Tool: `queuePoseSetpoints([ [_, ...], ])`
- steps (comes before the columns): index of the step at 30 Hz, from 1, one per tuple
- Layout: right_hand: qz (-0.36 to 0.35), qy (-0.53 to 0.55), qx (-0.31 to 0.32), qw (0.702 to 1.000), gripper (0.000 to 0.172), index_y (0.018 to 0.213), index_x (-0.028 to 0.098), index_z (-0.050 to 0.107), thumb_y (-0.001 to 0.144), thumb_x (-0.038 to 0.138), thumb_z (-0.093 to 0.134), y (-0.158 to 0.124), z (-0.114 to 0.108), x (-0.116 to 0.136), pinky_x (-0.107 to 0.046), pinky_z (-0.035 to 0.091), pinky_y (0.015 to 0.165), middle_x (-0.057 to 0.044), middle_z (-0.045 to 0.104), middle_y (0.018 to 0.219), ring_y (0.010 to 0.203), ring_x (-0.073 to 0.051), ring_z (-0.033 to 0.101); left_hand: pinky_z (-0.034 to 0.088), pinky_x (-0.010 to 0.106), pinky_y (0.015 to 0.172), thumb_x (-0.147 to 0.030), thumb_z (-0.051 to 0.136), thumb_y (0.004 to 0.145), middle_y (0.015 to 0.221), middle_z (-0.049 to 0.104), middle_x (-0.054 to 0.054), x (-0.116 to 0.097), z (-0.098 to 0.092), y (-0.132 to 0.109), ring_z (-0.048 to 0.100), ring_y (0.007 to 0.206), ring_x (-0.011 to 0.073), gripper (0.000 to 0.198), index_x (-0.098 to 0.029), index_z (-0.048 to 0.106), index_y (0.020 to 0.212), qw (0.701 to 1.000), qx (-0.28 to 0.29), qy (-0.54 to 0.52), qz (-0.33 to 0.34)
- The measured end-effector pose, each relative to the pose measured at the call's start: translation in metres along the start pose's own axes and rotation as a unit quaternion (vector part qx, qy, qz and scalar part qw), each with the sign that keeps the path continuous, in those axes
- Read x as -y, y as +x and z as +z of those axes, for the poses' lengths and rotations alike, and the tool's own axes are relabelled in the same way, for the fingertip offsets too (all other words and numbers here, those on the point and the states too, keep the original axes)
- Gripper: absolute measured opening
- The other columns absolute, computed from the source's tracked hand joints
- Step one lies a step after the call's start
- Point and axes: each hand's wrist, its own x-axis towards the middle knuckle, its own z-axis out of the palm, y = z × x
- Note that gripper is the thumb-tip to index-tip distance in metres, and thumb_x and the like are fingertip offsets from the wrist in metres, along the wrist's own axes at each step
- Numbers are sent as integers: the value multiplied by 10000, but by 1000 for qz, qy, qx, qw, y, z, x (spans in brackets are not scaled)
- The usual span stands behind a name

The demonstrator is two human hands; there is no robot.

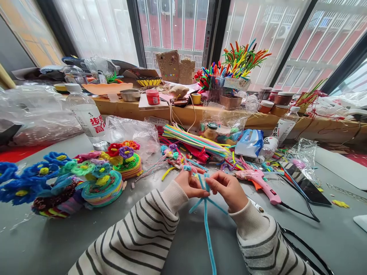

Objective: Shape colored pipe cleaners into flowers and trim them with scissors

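Both hands meet over the grey table [177, 244], each in a striped sleeve. My left hand [189, 184] is closed, pinching the upper end of a light blue pipe cleaner piece [207, 225]. My right hand [229, 189] is also closed on the same piece from the right. Short blue ends stick out sideways below the fingers and a long stem hangs down toward me. The part inside the fingers is hidden.
Finished pipe cleaner flowers [94, 179] and blue ones [23, 183] lie at the left. A pink glue gun [259, 181] with a black cord lies to the right. Loose pipe cleaners [195, 142], a water bottle [86, 114], plastic bags and a cluttered wooden shelf [183, 112] stand behind.
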Motion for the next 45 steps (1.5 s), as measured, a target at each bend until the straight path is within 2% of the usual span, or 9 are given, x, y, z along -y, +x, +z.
queuePoseSetpoints([
  [5,-2,56,-43,997,247,539,157,492,605,359,618,3,-3,-4,-207,318,440,56,453,430,417,-69,401,401,224,447,-196,733,406,420,537,-69,-5,-2,0,511,389,98,549,-155,384,828,999,-33,-42,13],
  [14,100,245,-112,958,267,565,165,477,522,329,683,1,5,-5,-198,370,457,48,471,485,446,-70,432,419,250,461,-234,719,438,442,555,-38,-7,-11,5,539,419,125,399,-137,440,707,993,-78,-70,49],
  [18,102,197,-59,973,264,563,149,532,520,366,675,3,-2,-4,-203,392,479,34,504,494,461,-76,466,400,231,448,-207,727,418,403,542,-59,-8,-11,3,509,389,103,490,-144,427,801,991,-110,-45,54],
  [22,118,81,57,988,268,581,127,609,529,385,658,4,-8,-3,-234,416,527,-1,571,528,504,-105,521,401,222,473,-192,732,396,419,546,-67,-9,-7,1,527,422,105,562,-148,417,860,995,-95,-19,26],
  [25,112,29,99,988,226,560,127,625,536,350,658,4,-7,-4,-239,411,515,0,578,488,472,-105,513,413,235,508,-184,733,382,417,539,-69,-10,-4,0,531,434,107,534,-156,441,828,995,-95,-16,12],
  [28,104,21,101,989,199,543,126,621,553,323,651,3,-5,-6,-229,398,491,6,576,466,444,-95,503,418,244,529,-242,717,422,468,562,-31,-15,-1,-2,533,469,108,370,-149,499,706,995,-97,-25,3],
  [32,102,29,95,990,168,571,132,612,575,297,643,3,-5,-8,-222,399,490,14,582,486,449,-90,506,409,228,558,-301,676,495,504,550,0,-20,-2,-3,511,533,103,208,-134,553,510,993,-108,27,45],
  [39,69,8,80,994,169,571,130,593,604,293,625,1,-2,-7,-220,394,506,27,558,477,464,-88,502,404,214,517,-258,711,439,471,546,-9,-14,-6,1,498,483,84,204,-126,566,498,995,-96,-9,25],
  [45,66,18,28,997,220,522,124,557,594,319,631,2,1,-6,-222,399,496,16,547,460,452,-91,501,453,236,547,-255,742,346,486,591,-9,-13,-5,4,552,481,100,288,-109,546,500,981,-139,-128,-47],
])
